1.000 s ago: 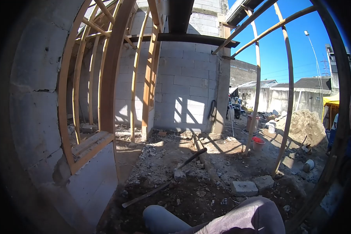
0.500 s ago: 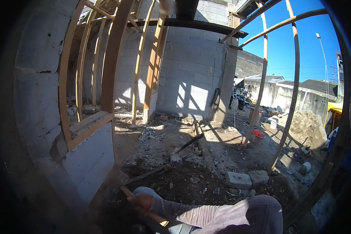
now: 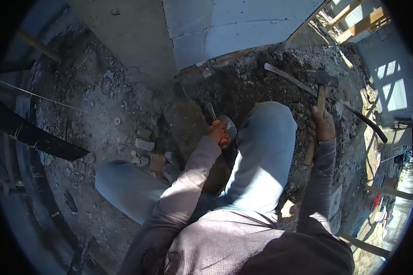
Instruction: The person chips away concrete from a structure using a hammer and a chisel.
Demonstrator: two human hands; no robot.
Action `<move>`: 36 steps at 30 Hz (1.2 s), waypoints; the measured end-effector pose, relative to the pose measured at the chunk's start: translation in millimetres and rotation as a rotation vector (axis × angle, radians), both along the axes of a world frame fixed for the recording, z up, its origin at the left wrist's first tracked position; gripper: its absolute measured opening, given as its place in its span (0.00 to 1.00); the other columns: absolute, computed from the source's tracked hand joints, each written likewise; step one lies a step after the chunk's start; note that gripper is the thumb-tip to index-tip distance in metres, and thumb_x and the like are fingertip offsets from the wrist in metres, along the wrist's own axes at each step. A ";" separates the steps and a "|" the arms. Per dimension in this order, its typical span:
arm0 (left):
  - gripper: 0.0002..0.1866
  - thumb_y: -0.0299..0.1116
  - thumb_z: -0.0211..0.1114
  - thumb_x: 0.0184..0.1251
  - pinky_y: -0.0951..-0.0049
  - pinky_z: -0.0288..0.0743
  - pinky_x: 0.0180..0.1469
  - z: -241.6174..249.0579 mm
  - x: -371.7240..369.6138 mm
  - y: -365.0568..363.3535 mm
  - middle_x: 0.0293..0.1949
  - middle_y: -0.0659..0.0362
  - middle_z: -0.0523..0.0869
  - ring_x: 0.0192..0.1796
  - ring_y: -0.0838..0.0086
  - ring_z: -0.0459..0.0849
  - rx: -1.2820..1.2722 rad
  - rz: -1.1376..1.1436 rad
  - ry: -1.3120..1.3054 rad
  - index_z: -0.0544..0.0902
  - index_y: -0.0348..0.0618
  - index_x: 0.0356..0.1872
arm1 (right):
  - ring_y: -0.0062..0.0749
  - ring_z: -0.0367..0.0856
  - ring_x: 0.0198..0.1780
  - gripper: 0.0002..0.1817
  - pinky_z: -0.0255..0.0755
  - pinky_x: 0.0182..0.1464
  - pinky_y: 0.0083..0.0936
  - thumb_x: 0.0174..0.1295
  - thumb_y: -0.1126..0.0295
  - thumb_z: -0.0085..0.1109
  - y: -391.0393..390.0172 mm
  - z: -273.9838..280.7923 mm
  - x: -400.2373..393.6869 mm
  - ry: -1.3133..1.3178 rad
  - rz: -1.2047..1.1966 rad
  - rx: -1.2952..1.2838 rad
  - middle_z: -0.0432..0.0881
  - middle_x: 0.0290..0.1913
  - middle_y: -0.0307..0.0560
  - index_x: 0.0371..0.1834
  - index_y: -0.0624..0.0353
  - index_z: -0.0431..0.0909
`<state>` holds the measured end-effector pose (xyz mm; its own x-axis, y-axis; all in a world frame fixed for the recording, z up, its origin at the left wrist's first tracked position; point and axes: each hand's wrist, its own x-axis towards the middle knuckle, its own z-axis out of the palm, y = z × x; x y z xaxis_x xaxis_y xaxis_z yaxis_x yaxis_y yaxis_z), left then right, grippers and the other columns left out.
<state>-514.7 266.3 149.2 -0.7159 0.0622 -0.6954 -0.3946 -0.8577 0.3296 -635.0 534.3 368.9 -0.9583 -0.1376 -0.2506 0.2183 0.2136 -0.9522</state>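
Note:
My left hand (image 3: pixel 217 132) is closed around the orange grip of a chisel (image 3: pixel 211 110), whose metal end sticks out towards the wall base. It is low between my knees, over a strip of concrete (image 3: pixel 188 121) at the foot of the wall. Out to the right, my right hand (image 3: pixel 322 127) grips the wooden handle of a sledgehammer (image 3: pixel 323 79), its dark steel head raised above the fist. The hammer head and the chisel are well apart. A long metal bar (image 3: pixel 289 78) lies on the dug soil beyond, partly behind the hammer.
A block wall (image 3: pixel 243 27) with a plastered column (image 3: pixel 128 36) stands right in front. Broken stones (image 3: pixel 144 145) lie left of my knees. A dark handle (image 3: pixel 367 123) rests on the ground at right. A dark beam (image 3: pixel 36 133) juts in from the left.
My view has swung down and to the left, from the yard to the ground before me. The right hand now holds the hammer up; the left hand with the chisel has come into view.

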 end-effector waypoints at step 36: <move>0.06 0.35 0.53 0.73 0.69 0.69 0.25 -82.9 -185.6 -11.7 0.21 0.61 0.71 0.21 0.73 0.70 -0.297 0.961 -0.346 0.70 0.48 0.35 | 0.21 0.71 0.27 0.16 0.67 0.30 0.26 0.63 0.59 0.63 -32.0 -299.9 -6.0 -0.599 0.509 0.093 0.74 0.24 0.36 0.33 0.63 0.77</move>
<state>-700.3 254.7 66.3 -0.1344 -0.6299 -0.7650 0.2935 -0.7627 0.5764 -641.0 502.3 69.0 -0.4813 -0.4758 -0.7362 0.5423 0.4982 -0.6766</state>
